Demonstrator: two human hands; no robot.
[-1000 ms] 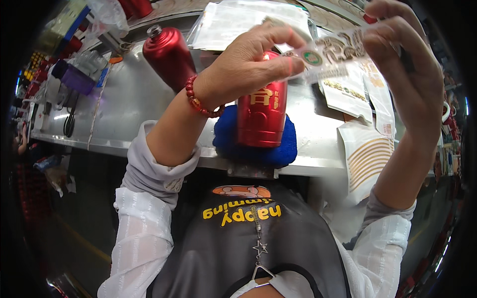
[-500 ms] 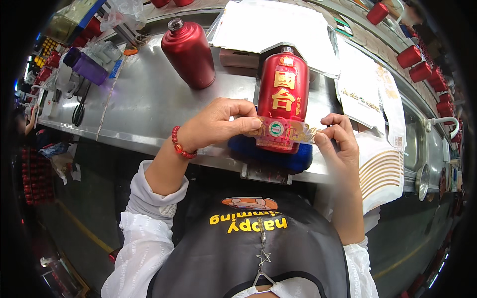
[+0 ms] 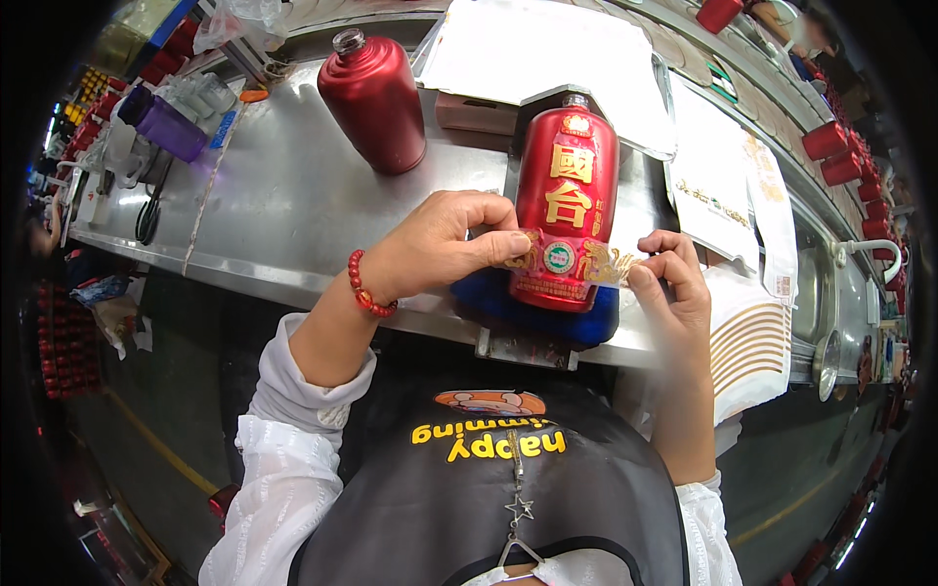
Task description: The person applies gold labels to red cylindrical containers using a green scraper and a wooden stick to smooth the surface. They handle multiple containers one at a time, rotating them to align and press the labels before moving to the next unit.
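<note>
A red bottle (image 3: 576,161) with large gold characters lies face up on a dark blue cushioned rest (image 3: 489,305) at the bench's front edge. Across its lower front runs a clear decal strip (image 3: 560,258) with gold patterns and a round green-and-white mark. Thumb and fingers of my left hand (image 3: 459,230) pinch the strip's left end, close to the bottle's side. My right hand (image 3: 674,278) pinches the other end, which stands out past the bottle's right side. Whether the strip's middle sticks to the bottle, I cannot tell.
A plain red bottle (image 3: 376,107) stands upright at left on the metal bench (image 3: 264,186). Farther left are a purple drinking bottle (image 3: 166,122) and black scissors (image 3: 149,217). White sheets (image 3: 537,44) lie behind; printed decal sheets (image 3: 747,342) hang over the edge at right.
The bottle, strip and both hands appear slightly lower and farther right in the view. Both ends of the strip stay pinched.
</note>
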